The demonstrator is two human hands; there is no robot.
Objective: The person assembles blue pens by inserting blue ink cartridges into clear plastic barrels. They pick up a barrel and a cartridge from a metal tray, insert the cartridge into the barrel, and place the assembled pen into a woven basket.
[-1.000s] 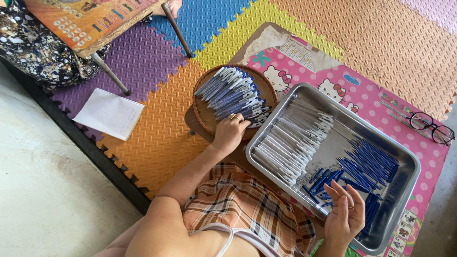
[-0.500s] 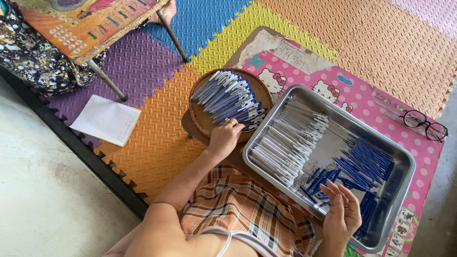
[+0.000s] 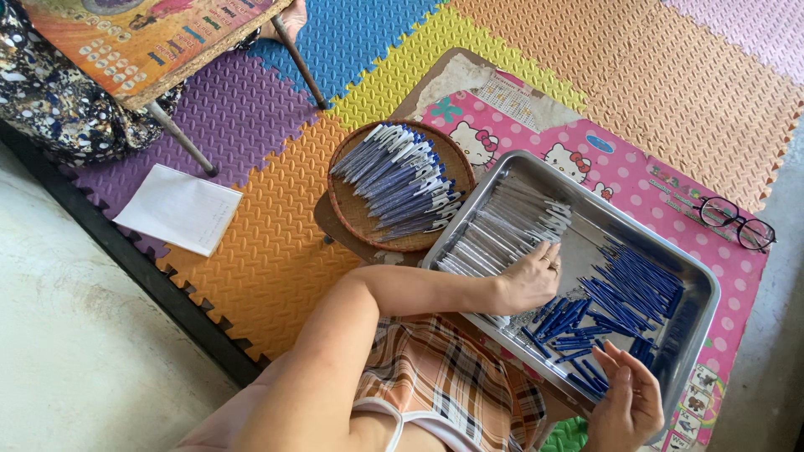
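A metal tray (image 3: 702,289) lies on a pink mat and holds a row of clear pen barrels (image 3: 502,230) on its left and several blue pen parts (image 3: 624,289) on its right. My left hand (image 3: 528,280) rests inside the tray on the near end of the clear barrels, fingers curled over them. My right hand (image 3: 628,402) hovers at the tray's near right corner, fingers bent over the loose blue parts; whether it holds one is unclear. A round woven basket (image 3: 352,213) left of the tray carries finished blue and white pens (image 3: 402,180).
Foam puzzle mats in several colours cover the floor. A white sheet of paper (image 3: 180,209) lies on the left, a low table (image 3: 142,38) stands at the top left, and black-framed glasses (image 3: 737,222) lie on the pink mat (image 3: 586,155) at right. Bare concrete runs along the left.
My left hand has moved from the basket's near edge rightward into the tray onto the clear barrels. My right hand stays at the tray's near right corner.
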